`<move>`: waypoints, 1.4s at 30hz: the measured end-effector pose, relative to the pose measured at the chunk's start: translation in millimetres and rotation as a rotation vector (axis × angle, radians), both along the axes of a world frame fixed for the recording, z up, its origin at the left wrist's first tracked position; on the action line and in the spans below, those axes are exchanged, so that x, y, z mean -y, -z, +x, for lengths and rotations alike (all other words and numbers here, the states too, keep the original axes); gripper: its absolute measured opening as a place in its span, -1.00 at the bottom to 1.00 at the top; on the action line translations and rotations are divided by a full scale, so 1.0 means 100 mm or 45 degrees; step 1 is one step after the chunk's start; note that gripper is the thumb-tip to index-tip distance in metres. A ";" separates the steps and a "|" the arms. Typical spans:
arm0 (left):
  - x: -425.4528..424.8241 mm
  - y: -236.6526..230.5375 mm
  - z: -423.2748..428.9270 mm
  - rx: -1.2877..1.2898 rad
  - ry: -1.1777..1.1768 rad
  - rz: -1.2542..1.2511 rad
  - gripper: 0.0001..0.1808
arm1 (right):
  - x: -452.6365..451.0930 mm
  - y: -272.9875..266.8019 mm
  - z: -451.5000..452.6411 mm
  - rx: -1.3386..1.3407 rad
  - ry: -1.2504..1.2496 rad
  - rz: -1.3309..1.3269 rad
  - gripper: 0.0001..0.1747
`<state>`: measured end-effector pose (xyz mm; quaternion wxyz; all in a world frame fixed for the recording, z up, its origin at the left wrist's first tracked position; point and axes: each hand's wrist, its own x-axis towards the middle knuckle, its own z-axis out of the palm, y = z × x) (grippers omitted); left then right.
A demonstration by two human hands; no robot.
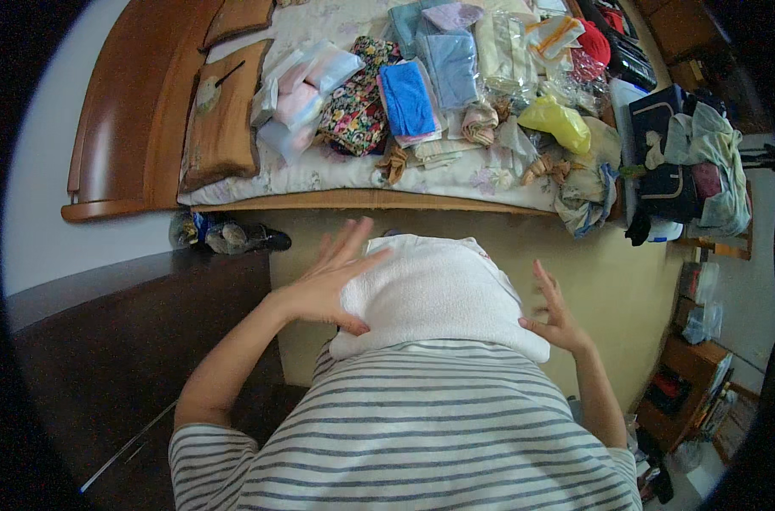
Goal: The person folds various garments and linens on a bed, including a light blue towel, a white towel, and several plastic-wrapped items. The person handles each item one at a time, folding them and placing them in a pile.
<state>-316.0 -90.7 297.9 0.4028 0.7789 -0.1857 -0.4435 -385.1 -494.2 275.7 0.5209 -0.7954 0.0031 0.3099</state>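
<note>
A white terry towel [438, 294] lies across my lap, folded, with its near edge against my striped shirt. My left hand [336, 278] is spread at the towel's left side, its thumb over the cloth; slight blur hides whether it presses down. At the towel's right edge is my right hand [551, 316], fingers apart and raised, the thumb tip at the cloth's border. Neither hand grips the towel. Ahead of me, a folded blue towel [408, 99] rests on the bed [362, 199] beside a floral cloth bundle [360, 96].
Light blue packaged cloths [448, 67], a yellow plastic bag [557, 123] and pastel packets [304, 89] crowd the bed. Brown pillows [228, 115] lie near the wooden headboard [122, 115]. A dark cabinet surface [151, 319] is on my left, and a dark storage box [659, 140] stands at right.
</note>
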 end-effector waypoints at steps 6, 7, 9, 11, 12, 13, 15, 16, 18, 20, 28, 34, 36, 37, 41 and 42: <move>-0.09 0.93 0.01 -0.640 0.310 -0.500 0.11 | -0.03 0.67 -0.04 -0.198 -0.573 0.087 -0.37; -0.11 1.07 -0.03 -0.772 0.206 -0.448 0.06 | -0.02 0.75 -0.07 -0.239 -0.559 0.116 -0.33; -0.16 1.31 -0.13 -0.963 0.023 -0.484 0.03 | 0.00 0.96 -0.12 -0.263 -0.582 0.239 -0.24; -0.24 1.48 -0.22 -1.151 -0.171 -0.510 0.10 | -0.06 1.16 -0.25 -0.269 -0.237 0.256 -0.38; -0.27 1.54 -0.27 -1.658 -0.261 -0.987 0.13 | -0.06 1.24 -0.28 -0.212 -0.118 0.258 -0.43; -0.29 1.59 -0.30 -2.147 -0.347 -1.483 0.15 | -0.09 1.33 -0.28 -0.426 0.110 0.055 -0.50; -0.36 1.66 -0.33 -1.599 -1.026 -0.674 0.23 | -0.18 1.50 -0.27 -0.665 0.741 0.367 -0.53; -0.38 1.69 -0.33 -1.629 -0.996 -0.672 0.26 | -0.23 1.57 -0.24 -0.666 0.886 0.439 -0.54; -0.33 1.74 -0.36 -1.488 -0.907 -0.828 0.04 | -0.31 1.68 -0.16 -0.707 1.037 0.442 -0.55; -0.20 1.82 -0.38 -1.019 -0.847 -0.517 -0.23 | -0.42 1.75 -0.08 -0.654 0.949 0.482 -0.54; -0.08 2.23 -0.30 -0.851 -1.373 -0.249 -0.64 | -0.52 1.76 0.24 -0.346 1.010 0.034 -0.34; -0.19 2.45 -0.26 -0.198 -0.769 0.570 -0.12 | -0.53 2.10 -0.12 -0.491 0.532 -0.636 -0.25; -0.24 2.47 -0.21 -0.161 -0.538 0.706 0.09 | -0.57 2.30 -0.42 -0.549 0.192 -0.786 -0.13; -0.27 2.48 -0.16 -0.286 -0.436 0.805 0.19 | -0.56 2.39 -0.57 -0.605 0.095 -0.871 -0.04; -0.41 2.42 -0.06 -0.899 -0.577 0.281 -0.35 | -0.47 2.68 -0.91 -1.278 0.576 -0.366 -0.33; -0.43 2.41 -0.03 -0.885 -0.655 0.246 -0.39 | -0.47 2.72 -0.92 -0.930 0.356 -0.161 -0.38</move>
